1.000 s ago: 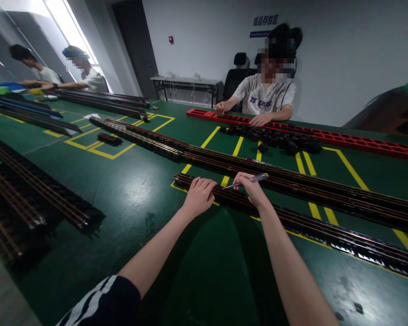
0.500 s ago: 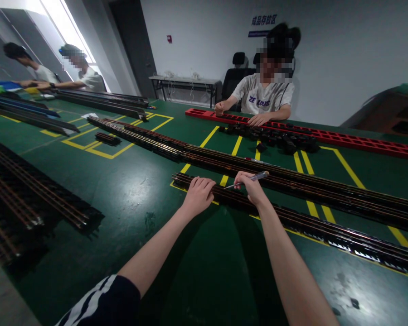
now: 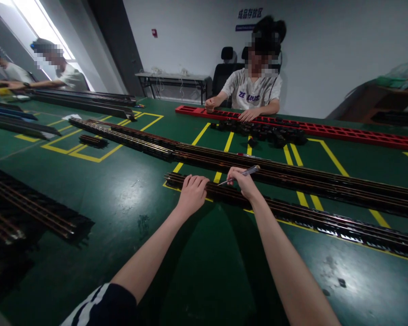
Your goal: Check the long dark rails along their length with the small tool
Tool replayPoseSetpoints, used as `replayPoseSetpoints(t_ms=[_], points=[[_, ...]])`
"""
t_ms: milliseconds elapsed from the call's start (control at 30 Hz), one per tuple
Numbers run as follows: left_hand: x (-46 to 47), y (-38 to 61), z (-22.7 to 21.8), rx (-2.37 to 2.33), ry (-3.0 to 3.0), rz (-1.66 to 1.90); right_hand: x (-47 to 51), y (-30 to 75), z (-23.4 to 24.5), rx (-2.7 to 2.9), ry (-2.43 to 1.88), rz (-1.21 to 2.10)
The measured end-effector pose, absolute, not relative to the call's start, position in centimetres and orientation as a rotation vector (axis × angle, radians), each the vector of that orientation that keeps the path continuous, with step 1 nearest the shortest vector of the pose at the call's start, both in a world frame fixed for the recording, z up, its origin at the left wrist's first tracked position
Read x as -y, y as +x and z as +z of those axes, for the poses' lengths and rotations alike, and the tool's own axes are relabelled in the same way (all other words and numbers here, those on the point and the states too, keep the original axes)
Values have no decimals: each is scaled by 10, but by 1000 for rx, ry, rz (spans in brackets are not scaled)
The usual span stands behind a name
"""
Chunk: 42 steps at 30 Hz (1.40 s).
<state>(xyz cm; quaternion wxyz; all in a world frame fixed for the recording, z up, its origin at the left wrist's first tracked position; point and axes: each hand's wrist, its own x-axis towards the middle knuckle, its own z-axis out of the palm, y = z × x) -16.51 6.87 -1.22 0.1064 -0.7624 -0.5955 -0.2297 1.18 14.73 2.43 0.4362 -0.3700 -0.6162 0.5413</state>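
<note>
A long black rail [image 3: 302,213] with copper-coloured strips along its top lies across the green table in front of me. Near its left end, my left hand [image 3: 192,194] is closed over it, fingers curled across the top. My right hand [image 3: 242,183] grips a screwdriver [image 3: 250,170] with a clear-looking handle and a thin metal shaft. The shaft slants down to the left, its tip at the rail just right of my left hand; whether it touches a screw is too small to tell. Behind runs another long row of similar rails [image 3: 275,175].
Across the table a person sits at a long red slotted frame [image 3: 343,134], beside a heap of small black parts [image 3: 275,136]. A short rail piece [image 3: 93,141] lies at left centre. More rails [image 3: 37,199] fill the left side. Two other people work at far left.
The view has turned slightly, so everything appears shifted left. Both hands keep their places on the rail, and the screwdriver tip stays at about the same spot.
</note>
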Motion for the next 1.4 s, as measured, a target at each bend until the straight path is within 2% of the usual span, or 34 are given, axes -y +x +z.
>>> replayPoseSetpoints(t_ms=[300,933,1400], points=[[-66,-162,-8,1775,-2208,-649,-145,10,28,1614,-972,1279],[-68,-162,-13,1940,-1987,-822,-143,16,32,1633,-979,1273],[-66,-165,-10,1762,-2266,-866,-145,19,26,1599,-956,1325]])
